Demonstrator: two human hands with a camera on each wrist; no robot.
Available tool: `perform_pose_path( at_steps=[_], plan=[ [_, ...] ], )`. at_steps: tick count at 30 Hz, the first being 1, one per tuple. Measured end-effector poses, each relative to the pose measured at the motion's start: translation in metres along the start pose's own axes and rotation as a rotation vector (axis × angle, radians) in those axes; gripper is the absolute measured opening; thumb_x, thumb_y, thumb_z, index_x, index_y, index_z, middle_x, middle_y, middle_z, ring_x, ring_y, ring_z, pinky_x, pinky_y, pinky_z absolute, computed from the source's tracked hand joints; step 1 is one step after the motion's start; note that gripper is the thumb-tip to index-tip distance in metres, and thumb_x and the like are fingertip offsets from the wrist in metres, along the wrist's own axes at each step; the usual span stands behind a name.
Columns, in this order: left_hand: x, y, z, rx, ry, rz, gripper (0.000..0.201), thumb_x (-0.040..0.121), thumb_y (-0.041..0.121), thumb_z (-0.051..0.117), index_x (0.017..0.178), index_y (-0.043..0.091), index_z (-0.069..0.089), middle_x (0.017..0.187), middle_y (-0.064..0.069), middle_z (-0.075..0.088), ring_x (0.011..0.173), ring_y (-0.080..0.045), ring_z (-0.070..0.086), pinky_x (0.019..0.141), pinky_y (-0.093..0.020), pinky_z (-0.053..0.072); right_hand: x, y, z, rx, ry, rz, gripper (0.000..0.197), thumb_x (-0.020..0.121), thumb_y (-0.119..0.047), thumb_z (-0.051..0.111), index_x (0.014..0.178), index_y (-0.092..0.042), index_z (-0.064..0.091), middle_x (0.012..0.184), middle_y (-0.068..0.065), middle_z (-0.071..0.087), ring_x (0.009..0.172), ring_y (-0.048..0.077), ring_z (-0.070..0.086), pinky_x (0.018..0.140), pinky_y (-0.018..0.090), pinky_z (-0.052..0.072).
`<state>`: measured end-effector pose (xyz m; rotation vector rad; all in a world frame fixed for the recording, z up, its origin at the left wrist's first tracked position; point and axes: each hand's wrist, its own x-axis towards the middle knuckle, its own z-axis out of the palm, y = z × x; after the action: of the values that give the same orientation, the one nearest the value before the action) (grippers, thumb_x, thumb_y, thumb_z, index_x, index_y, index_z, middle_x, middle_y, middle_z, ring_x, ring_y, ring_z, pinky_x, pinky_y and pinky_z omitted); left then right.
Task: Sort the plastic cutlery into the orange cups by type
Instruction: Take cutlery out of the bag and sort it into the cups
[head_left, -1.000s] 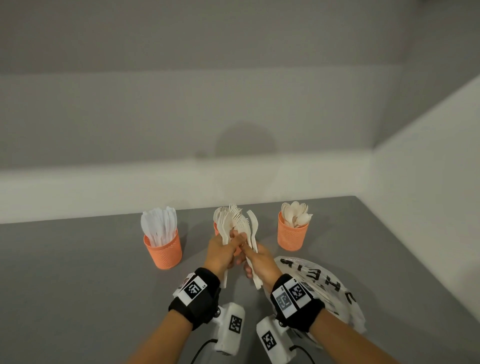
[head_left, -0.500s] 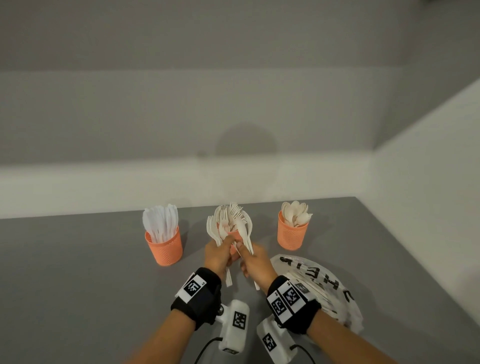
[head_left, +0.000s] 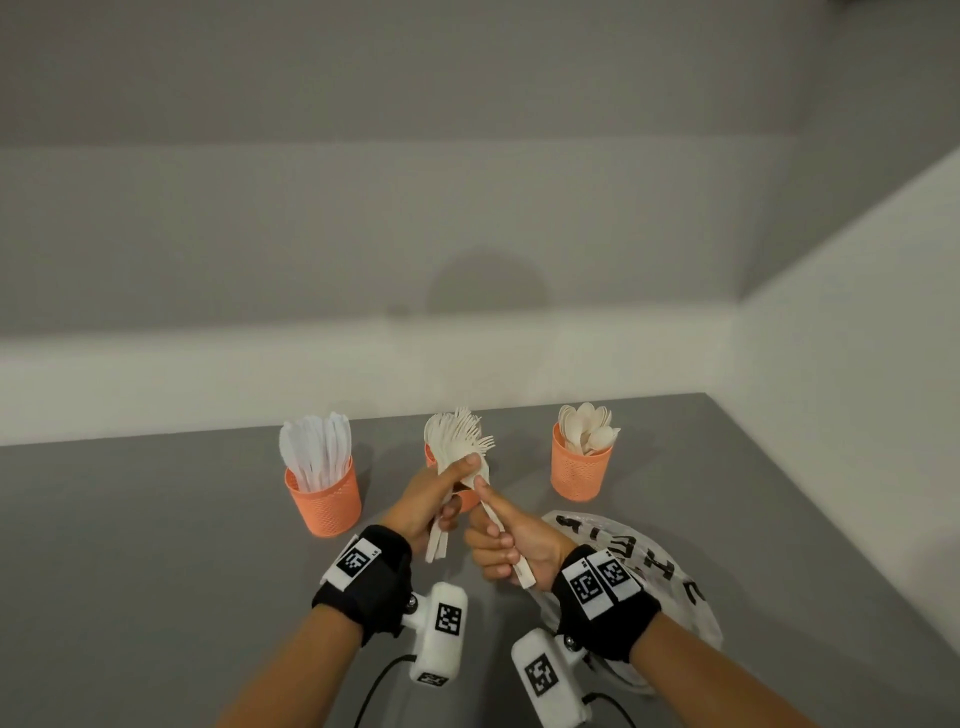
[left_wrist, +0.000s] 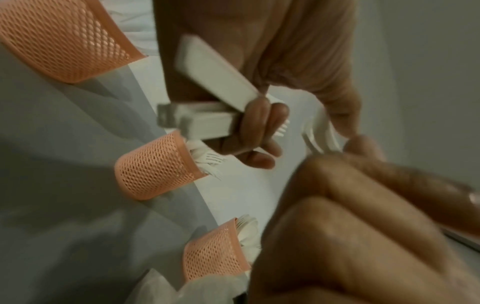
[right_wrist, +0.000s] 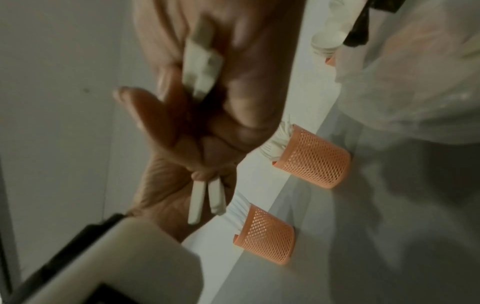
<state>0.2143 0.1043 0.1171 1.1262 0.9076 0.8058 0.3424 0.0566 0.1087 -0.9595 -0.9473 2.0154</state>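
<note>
Three orange mesh cups stand in a row on the grey table: the left cup (head_left: 324, 501) holds knives (head_left: 317, 452), the right cup (head_left: 581, 470) holds spoons (head_left: 589, 431). The middle cup (left_wrist: 153, 168) holds forks and is mostly hidden behind my hands in the head view. My left hand (head_left: 426, 504) grips a fanned bundle of white forks (head_left: 457, 441) just above that cup, thumb across their necks. Right beside it, my right hand (head_left: 506, 545) curls round white cutlery handles (head_left: 519, 569); their heads are hidden behind the bundle.
A crumpled plastic bag (head_left: 649, 561) with black lettering lies on the table (head_left: 156, 571) under my right forearm and still holds some cutlery. Walls close the table at the back and on the right.
The one shared bundle has come apart between the hands. My left hand keeps the fanned forks above the middle cup, while my right hand has slid lower along its own handles.
</note>
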Motion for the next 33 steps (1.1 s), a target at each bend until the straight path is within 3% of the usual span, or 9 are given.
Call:
perform_pose_path(
  at_steps=[3,7,9,11,14,19,26,30,33],
  plan=[
    [0.000,0.002,0.004,0.031,0.053,-0.007,0.026,0.090,0.019,0.053,0.066,0.012,0.047,0.038,0.004,0.033,0.031,-0.007,0.029,0.037,-0.017,0.023,0.003,0.001,0.002,-0.062,0.031,0.049,0.055,0.094,-0.055,0.032,0.055,-0.021,0.051,0.036,-0.010,0.032,0.028,0.003,0.027,0.035,0.015,0.031],
    [0.007,0.004,0.006,0.212,0.270,0.085,0.014,0.089,0.009,0.054,0.074,0.009,0.052,0.048,0.001,0.044,0.029,-0.002,0.038,0.034,-0.014,0.029,0.014,0.006,-0.005,-0.293,0.333,-0.141,0.023,0.094,-0.037,0.049,0.081,-0.018,0.050,0.058,-0.002,0.046,0.039,0.003,0.042,0.048,0.020,0.043],
    [0.009,0.006,0.007,0.253,0.298,0.136,0.011,0.089,0.016,0.059,0.083,0.008,0.054,0.055,0.000,0.046,0.029,0.000,0.039,0.034,-0.011,0.029,0.016,0.004,-0.008,-0.378,0.417,-0.234,0.019,0.096,-0.031,0.046,0.080,-0.020,0.046,0.062,-0.001,0.041,0.037,-0.001,0.040,0.046,0.018,0.038],
    [0.012,0.004,0.005,0.211,0.258,0.126,0.027,0.089,0.033,0.059,0.087,0.007,0.053,0.059,0.000,0.045,0.033,-0.001,0.035,0.036,-0.015,0.029,0.017,-0.001,-0.010,-0.357,0.455,-0.283,0.023,0.099,-0.031,0.039,0.081,-0.019,0.044,0.061,-0.001,0.036,0.033,-0.001,0.032,0.038,0.015,0.029],
    [0.014,-0.003,0.000,0.088,0.246,0.052,0.038,0.087,0.048,0.055,0.087,0.010,0.052,0.054,0.000,0.039,0.037,-0.007,0.032,0.037,-0.018,0.028,0.013,-0.009,-0.013,-0.245,0.457,-0.317,0.026,0.100,-0.034,0.036,0.085,-0.016,0.048,0.060,0.000,0.041,0.031,0.000,0.027,0.032,0.013,0.021],
    [0.012,-0.018,0.007,0.031,0.218,0.058,0.033,0.085,0.041,0.060,0.067,0.015,0.051,0.043,0.004,0.033,0.036,-0.007,0.027,0.037,-0.018,0.025,0.010,-0.012,-0.014,-0.245,0.427,-0.314,0.033,0.099,-0.036,0.038,0.090,-0.012,0.059,0.059,0.001,0.055,0.032,0.001,0.034,0.031,0.012,0.022],
    [0.013,-0.018,0.022,-0.039,0.231,0.110,0.033,0.088,0.030,0.060,0.064,0.011,0.050,0.038,0.002,0.039,0.031,-0.007,0.033,0.034,-0.017,0.027,0.014,-0.006,-0.010,-0.339,0.471,-0.334,0.035,0.100,-0.037,0.036,0.081,-0.012,0.052,0.058,0.006,0.061,0.029,0.003,0.034,0.030,0.014,0.022],
    [0.023,-0.020,0.024,-0.028,0.307,0.084,0.030,0.092,0.022,0.055,0.066,0.007,0.052,0.037,0.002,0.042,0.031,-0.008,0.036,0.037,-0.018,0.033,0.015,-0.007,-0.015,-0.418,0.517,-0.324,0.027,0.102,-0.029,0.031,0.090,-0.012,0.049,0.064,0.009,0.062,0.033,0.005,0.044,0.034,0.016,0.032],
    [0.030,-0.017,0.018,-0.151,0.326,0.026,0.021,0.094,0.016,0.046,0.083,0.002,0.058,0.060,-0.010,0.063,0.055,-0.020,0.061,0.057,-0.029,0.053,0.010,-0.016,-0.024,-0.389,0.523,-0.309,0.022,0.103,-0.020,0.029,0.088,-0.016,0.045,0.070,0.008,0.063,0.042,0.002,0.058,0.050,0.018,0.048]
  ],
)
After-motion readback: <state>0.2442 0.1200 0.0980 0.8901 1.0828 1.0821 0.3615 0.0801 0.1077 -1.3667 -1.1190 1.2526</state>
